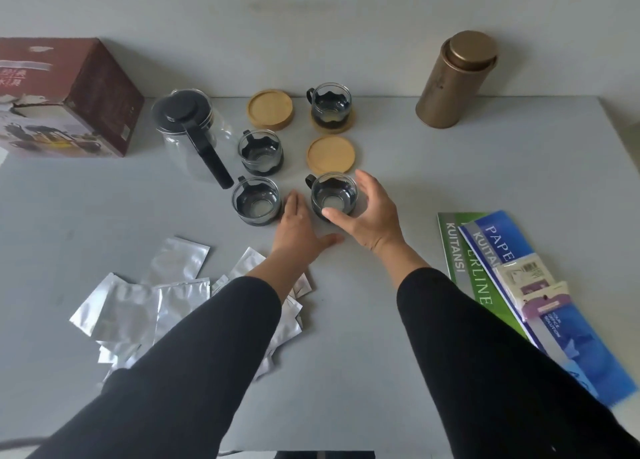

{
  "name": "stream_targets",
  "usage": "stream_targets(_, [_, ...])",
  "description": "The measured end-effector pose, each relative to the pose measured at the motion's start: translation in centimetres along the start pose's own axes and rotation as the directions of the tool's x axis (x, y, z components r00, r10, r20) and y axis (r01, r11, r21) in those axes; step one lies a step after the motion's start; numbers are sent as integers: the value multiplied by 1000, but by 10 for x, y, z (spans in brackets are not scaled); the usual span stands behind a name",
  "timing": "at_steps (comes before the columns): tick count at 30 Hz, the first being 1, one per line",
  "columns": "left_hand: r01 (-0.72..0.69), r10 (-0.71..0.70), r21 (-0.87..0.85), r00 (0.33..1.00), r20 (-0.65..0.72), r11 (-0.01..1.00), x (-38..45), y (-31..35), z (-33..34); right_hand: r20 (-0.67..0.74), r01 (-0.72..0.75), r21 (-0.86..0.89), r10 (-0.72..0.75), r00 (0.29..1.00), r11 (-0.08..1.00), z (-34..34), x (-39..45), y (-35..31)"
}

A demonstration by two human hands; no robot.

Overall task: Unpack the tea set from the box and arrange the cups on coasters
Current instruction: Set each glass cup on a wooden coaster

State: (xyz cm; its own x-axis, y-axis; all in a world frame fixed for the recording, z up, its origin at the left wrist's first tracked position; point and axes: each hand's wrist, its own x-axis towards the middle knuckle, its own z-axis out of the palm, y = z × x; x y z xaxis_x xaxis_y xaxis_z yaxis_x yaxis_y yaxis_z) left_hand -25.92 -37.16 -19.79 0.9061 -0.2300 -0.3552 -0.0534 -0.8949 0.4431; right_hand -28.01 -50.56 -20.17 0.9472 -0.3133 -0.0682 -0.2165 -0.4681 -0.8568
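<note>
Several glass cups with black holders stand on the grey table. One cup (330,106) sits on a wooden coaster at the back. Two bare coasters lie nearby, one at the back (269,108), one in the middle (330,154). My right hand (367,212) curls around the near right cup (333,195), thumb at its front rim, fingers spread at its right side. My left hand (299,226) lies flat on the table between that cup and the near left cup (255,200). A fourth cup (260,152) stands beside the glass teapot (192,129).
The brown tea set box (65,94) stands at the back left. A gold tin canister (453,77) is at the back right. Silver foil sachets (152,306) are scattered near left. Receipt books and packaged stationery (502,275) lie at the right.
</note>
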Motion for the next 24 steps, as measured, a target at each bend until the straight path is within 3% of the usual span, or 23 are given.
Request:
stream_targets(8, [-74, 74, 11, 997, -6, 997, 1, -12, 4, -71, -14, -43, 11, 997, 999, 19, 0, 4])
stream_targets(24, [-23, 23, -35, 1000, -3, 999, 6, -12, 6, -104, 38, -32, -41, 994, 999, 0, 59, -26])
